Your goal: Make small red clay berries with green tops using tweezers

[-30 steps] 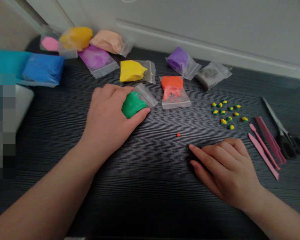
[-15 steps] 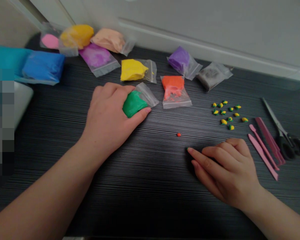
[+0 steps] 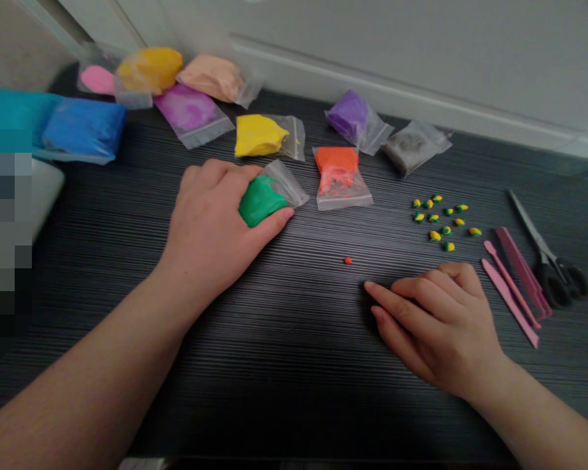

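My left hand is wrapped round a small zip bag of green clay lying on the dark table; its clear zip end sticks out past my fingers. On the right, my right hand rests low with the index finger stretched out, its tip against the tabletop. The thumb lies a little apart below it and the other fingers are bent. Whatever may be beneath that fingertip is hidden. A tiny red-orange ball of clay lies just beyond the index fingertip, not touching it.
Several tiny yellow-and-green clay pieces lie beyond my right hand. Pink modelling tools and black-handled scissors are at the right. Bags of orange, yellow, purple, grey and blue clay line the back and left.
The view has shifted slightly. A speck of green that showed at my right index fingertip is no longer visible. My left hand keeps its hold on the green clay bag.
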A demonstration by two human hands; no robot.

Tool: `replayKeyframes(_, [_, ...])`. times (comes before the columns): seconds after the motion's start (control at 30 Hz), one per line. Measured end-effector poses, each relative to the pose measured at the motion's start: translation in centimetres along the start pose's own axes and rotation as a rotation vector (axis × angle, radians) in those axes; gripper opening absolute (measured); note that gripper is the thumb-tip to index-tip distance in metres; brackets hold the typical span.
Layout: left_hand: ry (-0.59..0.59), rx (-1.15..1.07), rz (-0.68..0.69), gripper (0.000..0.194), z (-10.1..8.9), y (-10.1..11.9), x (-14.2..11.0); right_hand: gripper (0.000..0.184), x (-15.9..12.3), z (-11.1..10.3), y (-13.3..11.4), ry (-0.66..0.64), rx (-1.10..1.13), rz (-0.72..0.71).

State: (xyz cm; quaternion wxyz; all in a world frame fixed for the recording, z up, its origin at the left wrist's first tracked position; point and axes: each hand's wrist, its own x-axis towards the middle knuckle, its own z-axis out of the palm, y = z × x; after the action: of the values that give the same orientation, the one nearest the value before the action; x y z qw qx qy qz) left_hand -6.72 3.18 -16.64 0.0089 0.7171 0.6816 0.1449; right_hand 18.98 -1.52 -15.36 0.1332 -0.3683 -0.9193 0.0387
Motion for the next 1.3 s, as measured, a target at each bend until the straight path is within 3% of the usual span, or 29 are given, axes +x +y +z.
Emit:
replayKeyframes(0.53, [0.0,-0.003,0.008,0.052,0.0,0.0,0.0,0.02,0.6,-0.2,0.1,0.148,0.243,0.218])
replayKeyframes(1.3, [-0.037,-0.009,0.004,0.052,-0.5,0.2,0.0,0.017,0.9,0.0,0.1,0.146,0.297,0.163])
